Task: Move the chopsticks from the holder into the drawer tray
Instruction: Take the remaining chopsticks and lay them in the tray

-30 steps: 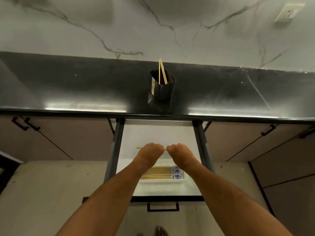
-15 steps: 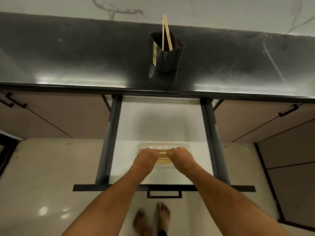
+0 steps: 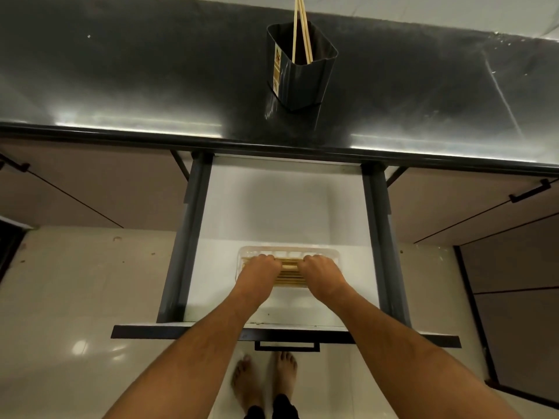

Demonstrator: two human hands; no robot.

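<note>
Low at frame centre, left hand (image 3: 262, 269) and right hand (image 3: 321, 270) curled knuckles-up over chopsticks (image 3: 289, 273) in the clear tray (image 3: 332, 254), fingertips and grip hidden, holder (image 3: 302, 77) on tabletop (image 3: 136, 80), its sticks cut off at top edge.

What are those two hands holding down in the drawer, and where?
Both the left hand and right hand rest on pale wooden chopsticks in the clear plastic tray, one near each end; an actual grip cannot be told.
</note>
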